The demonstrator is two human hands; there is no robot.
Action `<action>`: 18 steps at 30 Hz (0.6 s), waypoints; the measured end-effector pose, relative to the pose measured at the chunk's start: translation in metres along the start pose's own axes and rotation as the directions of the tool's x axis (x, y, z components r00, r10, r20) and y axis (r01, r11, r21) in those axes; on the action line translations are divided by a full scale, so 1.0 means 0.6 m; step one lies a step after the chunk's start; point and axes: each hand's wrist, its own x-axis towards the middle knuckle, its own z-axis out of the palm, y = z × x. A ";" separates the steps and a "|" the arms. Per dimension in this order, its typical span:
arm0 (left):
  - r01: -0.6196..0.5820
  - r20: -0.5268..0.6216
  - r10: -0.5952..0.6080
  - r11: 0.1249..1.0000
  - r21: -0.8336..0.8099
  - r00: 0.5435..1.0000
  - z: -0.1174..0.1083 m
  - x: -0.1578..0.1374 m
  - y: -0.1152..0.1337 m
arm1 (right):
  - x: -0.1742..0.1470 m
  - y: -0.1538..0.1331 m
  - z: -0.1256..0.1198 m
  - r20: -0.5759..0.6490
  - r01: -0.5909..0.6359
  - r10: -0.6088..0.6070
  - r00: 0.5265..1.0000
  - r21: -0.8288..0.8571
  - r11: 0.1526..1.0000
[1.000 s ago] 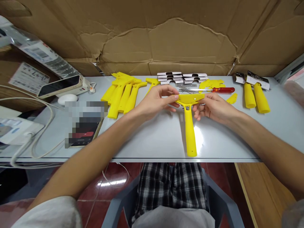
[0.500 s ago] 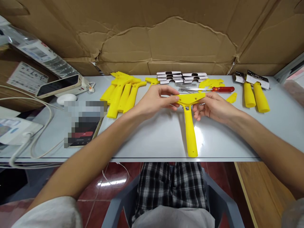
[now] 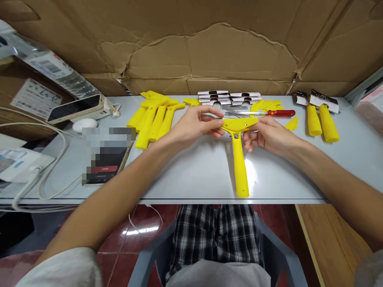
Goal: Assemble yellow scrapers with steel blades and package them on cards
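Observation:
A yellow plastic scraper (image 3: 241, 165) is held up over the front of the table, its wide head upward and its handle pointing toward me. My left hand (image 3: 196, 125) pinches the left corner of the head between thumb and fingers. At the right corner, my right hand (image 3: 272, 135) grips the head, its lower fingers curled beneath. Small screw holes show in the head, and light comes through the right one. Just behind the head lie a screwdriver (image 3: 281, 113) with a red handle, thin metal blades (image 3: 235, 107) and loose yellow cover pieces (image 3: 266, 105).
Several yellow scraper handles (image 3: 152, 119) are piled at the left. Folded cards (image 3: 214, 98) stand in stacks at the back. Two yellow scrapers with black-and-white cards (image 3: 326, 123) lie at the right. A phone (image 3: 109, 159), cables and a charger (image 3: 103, 107) occupy the left side.
The scraper's head has shifted very slightly to the left, and its right hole now shows light through it. Both hands keep their grip.

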 end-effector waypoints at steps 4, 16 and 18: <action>0.018 -0.005 -0.018 1.000 -0.002 1.000 -0.003 0.002 0.001 | -0.001 -0.003 0.002 -0.002 0.000 0.000 1.000 -0.004 1.000; 0.025 0.013 -0.026 0.999 0.036 1.000 -0.013 0.002 0.004 | -0.002 -0.001 0.001 0.008 0.008 -0.008 1.000 -0.002 1.000; 0.016 0.019 -0.016 0.999 0.031 1.000 -0.013 0.003 0.002 | -0.002 0.000 0.000 0.008 0.013 -0.013 1.000 -0.001 1.000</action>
